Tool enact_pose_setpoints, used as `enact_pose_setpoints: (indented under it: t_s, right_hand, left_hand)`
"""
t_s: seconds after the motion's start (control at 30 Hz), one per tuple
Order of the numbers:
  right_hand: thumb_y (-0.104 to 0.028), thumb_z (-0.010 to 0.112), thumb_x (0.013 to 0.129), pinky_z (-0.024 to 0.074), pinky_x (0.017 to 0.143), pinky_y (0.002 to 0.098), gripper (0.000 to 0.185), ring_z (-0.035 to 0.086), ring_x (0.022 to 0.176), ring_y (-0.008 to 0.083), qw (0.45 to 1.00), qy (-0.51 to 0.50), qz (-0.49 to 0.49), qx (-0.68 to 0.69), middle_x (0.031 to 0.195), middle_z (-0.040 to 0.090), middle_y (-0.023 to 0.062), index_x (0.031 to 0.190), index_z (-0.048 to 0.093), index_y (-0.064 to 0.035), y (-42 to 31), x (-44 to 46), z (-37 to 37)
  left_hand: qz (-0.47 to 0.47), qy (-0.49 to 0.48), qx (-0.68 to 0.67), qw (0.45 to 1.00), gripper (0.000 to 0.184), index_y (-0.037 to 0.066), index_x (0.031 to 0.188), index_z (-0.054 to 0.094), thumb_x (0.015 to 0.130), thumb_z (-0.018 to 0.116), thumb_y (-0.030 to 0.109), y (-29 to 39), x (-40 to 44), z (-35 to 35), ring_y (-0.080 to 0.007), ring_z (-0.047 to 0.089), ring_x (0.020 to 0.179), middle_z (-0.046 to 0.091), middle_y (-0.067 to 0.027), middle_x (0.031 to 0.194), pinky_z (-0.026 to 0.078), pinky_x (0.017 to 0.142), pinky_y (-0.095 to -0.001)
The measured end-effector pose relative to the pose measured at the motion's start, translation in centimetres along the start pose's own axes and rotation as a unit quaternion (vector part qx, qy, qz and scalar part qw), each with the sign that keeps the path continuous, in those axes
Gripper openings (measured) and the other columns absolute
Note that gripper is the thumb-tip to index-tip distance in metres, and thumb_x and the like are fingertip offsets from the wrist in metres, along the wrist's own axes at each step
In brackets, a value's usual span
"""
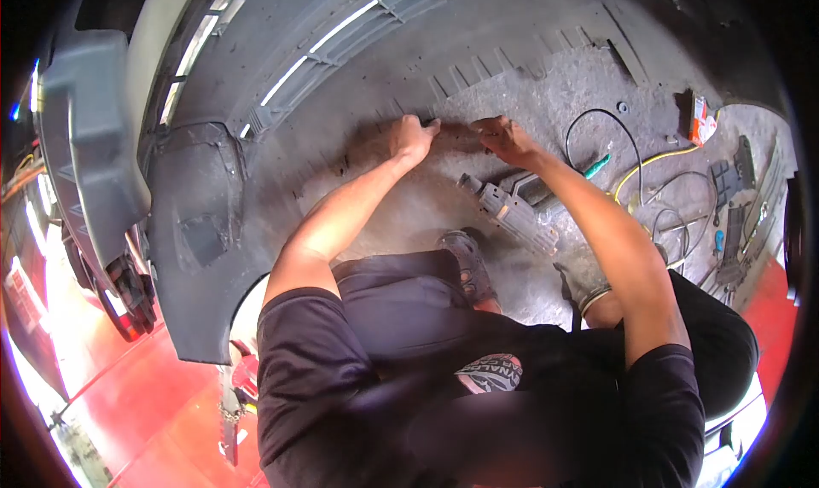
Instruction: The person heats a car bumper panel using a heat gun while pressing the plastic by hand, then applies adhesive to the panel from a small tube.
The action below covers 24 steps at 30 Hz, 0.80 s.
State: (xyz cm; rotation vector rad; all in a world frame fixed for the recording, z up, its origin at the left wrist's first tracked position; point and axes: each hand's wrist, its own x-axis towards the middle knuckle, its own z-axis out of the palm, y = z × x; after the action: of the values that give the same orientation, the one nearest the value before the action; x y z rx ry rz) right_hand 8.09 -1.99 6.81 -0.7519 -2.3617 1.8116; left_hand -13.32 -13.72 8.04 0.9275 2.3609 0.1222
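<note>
1. my left hand (pixel 415 140) has its fingers curled in tight, over the lower part of the dark curved panel (pixel 384 78); i cannot tell whether anything is pinched in it.
2. my right hand (pixel 509 141) is just beside it, with a gap between the two, its fingers bent too (what they may hold is too small to make out).
3. the panel spreads beyond both my hands and wraps round to my left, ribs and slots along its inner face.
4. nearer my body than my right grip, below it, the grey tool (pixel 516 215) lies on the floor, touched by neither hand.
5. right of my right hand are a black cable (pixel 638 138), a yellow cable (pixel 664 156) and, well apart, a red-and-white box (pixel 702 123).
</note>
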Motion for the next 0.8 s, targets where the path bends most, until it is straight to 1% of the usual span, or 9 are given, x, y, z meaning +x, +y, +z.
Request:
enact_pose_setpoints:
  t_s: [0.1, 0.2, 0.23, 0.33, 0.37, 0.5, 0.57, 0.67, 0.8]
  right_hand:
    - [-0.022, 0.056, 0.093, 0.0528, 0.094, 0.0419, 0.036, 0.066, 0.109, 0.0349, 0.992, -0.046, 0.079, -0.091, 0.117, 0.069, 0.0176, 0.126, 0.066, -0.0111, 0.3, -1.3, -1.0]
    - [-0.020, 0.055, 0.093, 0.0516, 0.096, 0.0430, 0.037, 0.065, 0.111, 0.0355, 0.992, -0.063, 0.001, -0.113, 0.117, 0.069, 0.0184, 0.127, 0.065, -0.0104, -0.3, -3.9, -2.3]
    - [-0.018, 0.055, 0.091, 0.0516, 0.096, 0.0430, 0.038, 0.065, 0.111, 0.0353, 0.982, -0.083, -0.013, -0.170, 0.117, 0.069, 0.0186, 0.127, 0.065, -0.0097, -0.6, -4.5, -2.6]
    - [-0.014, 0.057, 0.086, 0.0521, 0.094, 0.0434, 0.040, 0.065, 0.109, 0.0355, 0.934, -0.159, -0.051, -0.315, 0.114, 0.068, 0.0193, 0.125, 0.065, -0.0074, -2.9, -6.4, -4.4]
    - [-0.013, 0.058, 0.084, 0.0523, 0.093, 0.0437, 0.041, 0.065, 0.108, 0.0359, 0.916, -0.196, -0.056, -0.345, 0.113, 0.067, 0.0196, 0.125, 0.065, -0.0064, -4.7, -7.3, -5.6]
    - [-0.013, 0.063, 0.079, 0.0528, 0.090, 0.0454, 0.047, 0.065, 0.101, 0.0388, 0.849, -0.286, -0.155, -0.415, 0.109, 0.065, 0.0203, 0.125, 0.064, -0.0034, -2.7, -10.4, -7.1]
    - [-0.013, 0.062, 0.081, 0.0514, 0.090, 0.0440, 0.045, 0.063, 0.101, 0.0364, 0.846, -0.272, -0.182, -0.422, 0.108, 0.063, 0.0195, 0.124, 0.062, -0.0012, -2.8, -12.0, -7.7]
    - [-0.015, 0.063, 0.080, 0.0494, 0.092, 0.0417, 0.046, 0.061, 0.106, 0.0333, 0.824, -0.264, -0.220, -0.449, 0.109, 0.062, 0.0180, 0.124, 0.060, -0.0007, -2.3, -13.5, -7.9]
    - [-0.017, 0.065, 0.080, 0.0482, 0.093, 0.0401, 0.050, 0.059, 0.109, 0.0308, 0.796, -0.246, -0.248, -0.495, 0.110, 0.062, 0.0160, 0.127, 0.059, -0.0012, 1.5, -13.8, -6.8]
  left_hand:
    - [-0.005, -0.011, 0.000, 1.000, 0.057, -0.006, 0.094, 0.073, 0.083, 0.074, 0.050, -0.1, 0.4, -0.2, -0.0429, 0.069, 0.097, 0.070, -0.0303, 0.097, 0.054, 0.084, -0.0485]
    - [0.015, -0.045, -0.012, 0.999, 0.061, -0.009, 0.095, 0.072, 0.083, 0.073, 0.051, -0.9, 1.3, -0.6, -0.0440, 0.068, 0.099, 0.069, -0.0309, 0.098, 0.053, 0.087, -0.0487]
    - [0.034, -0.045, 0.010, 0.998, 0.063, -0.011, 0.088, 0.071, 0.086, 0.071, 0.052, -1.2, 1.4, -0.8, -0.0403, 0.072, 0.085, 0.071, -0.0290, 0.088, 0.056, 0.074, -0.0469]
    - [-0.019, -0.148, -0.132, 0.980, 0.066, -0.010, 0.080, 0.067, 0.089, 0.069, 0.055, -1.9, 2.3, -2.1, -0.0306, 0.068, 0.062, 0.067, -0.0179, 0.069, 0.054, 0.055, -0.0430]
    - [-0.013, -0.135, -0.125, 0.983, 0.064, -0.008, 0.081, 0.067, 0.092, 0.065, 0.054, -2.2, 2.8, -2.5, -0.0258, 0.065, 0.054, 0.065, -0.0125, 0.067, 0.052, 0.045, -0.0374]
    - [-0.056, -0.125, -0.091, 0.986, 0.050, -0.009, 0.099, 0.067, 0.099, 0.057, 0.041, -4.1, 4.6, -4.9, -0.0264, 0.068, 0.065, 0.068, -0.0182, 0.085, 0.057, 0.049, -0.0394]
    - [-0.050, -0.092, -0.069, 0.992, 0.042, -0.008, 0.096, 0.070, 0.097, 0.061, 0.033, -5.6, 5.0, -5.4, -0.0318, 0.073, 0.063, 0.073, -0.0214, 0.083, 0.060, 0.057, -0.0386]
    - [-0.024, -0.096, -0.046, 0.994, 0.040, -0.009, 0.097, 0.070, 0.097, 0.061, 0.030, -5.9, 3.4, -7.4, -0.0311, 0.073, 0.066, 0.073, -0.0217, 0.086, 0.061, 0.058, -0.0389]
    - [-0.045, -0.163, -0.051, 0.984, 0.036, -0.008, 0.108, 0.065, 0.098, 0.059, 0.026, -8.0, 2.8, -10.0, -0.0297, 0.071, 0.072, 0.069, -0.0191, 0.089, 0.060, 0.055, -0.0415]
